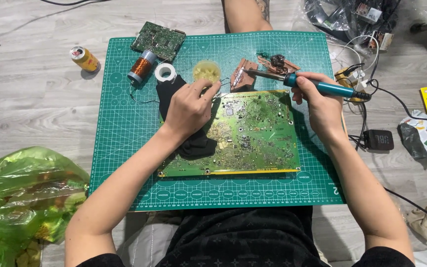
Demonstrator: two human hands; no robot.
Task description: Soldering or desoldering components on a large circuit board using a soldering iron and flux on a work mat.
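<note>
A large green circuit board [253, 133] lies on a green cutting mat [124, 128]. My right hand [320, 104] grips a blue-handled soldering iron [317, 86]; its metal tip points left to the brown stand [243, 74] beyond the board's far edge. My left hand [189, 106] is pinched at the board's far left corner, seemingly on a thin solder wire, near a round tin of yellow flux [206, 70]. A black cloth [193, 143] lies under my left wrist and the board.
On the mat's far left sit a smaller circuit board [158, 39], a copper wire coil [141, 66] and a white tape roll [165, 72]. A can [85, 59] stands on the floor left. A green plastic bag [21, 193] lies near left; cables and a black speaker [377, 139] right.
</note>
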